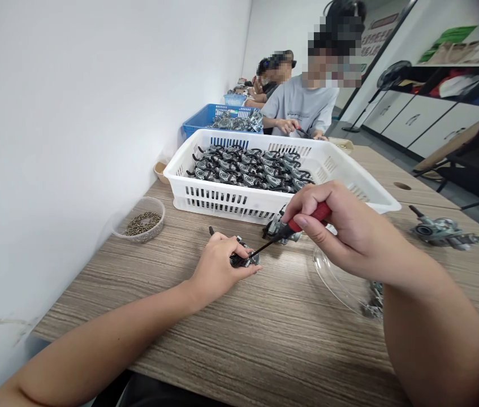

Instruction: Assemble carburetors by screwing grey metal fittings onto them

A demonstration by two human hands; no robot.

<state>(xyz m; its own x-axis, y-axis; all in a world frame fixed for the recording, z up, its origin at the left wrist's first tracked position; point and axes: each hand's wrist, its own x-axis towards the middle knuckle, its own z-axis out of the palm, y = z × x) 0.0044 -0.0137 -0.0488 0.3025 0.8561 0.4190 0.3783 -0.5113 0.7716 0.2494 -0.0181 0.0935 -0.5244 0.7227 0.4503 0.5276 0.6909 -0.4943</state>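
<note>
My left hand (221, 260) is closed round a small metal carburetor (239, 261), pressing it to the wooden table. Fingers cover much of its body. In my right hand (336, 226) is a screwdriver (309, 219) with a red and black handle. Its dark shaft slants down to the left, and the tip meets the carburetor beside my left fingertips; the exact contact spot is too small to make out. Just behind the shaft a second carburetor (273, 229) sits near the white basket, partly hidden by the screwdriver and my right hand.
A white basket (218, 204) holds rows of carburetors. Left stands a clear tub (156, 227) of small brass-coloured screws. A clear round dish (328, 277) with metal parts lies under my right forearm; another carburetor (445, 230) rests farther right. Beyond, a co-worker (307, 104) sits by a blue basket (197, 121).
</note>
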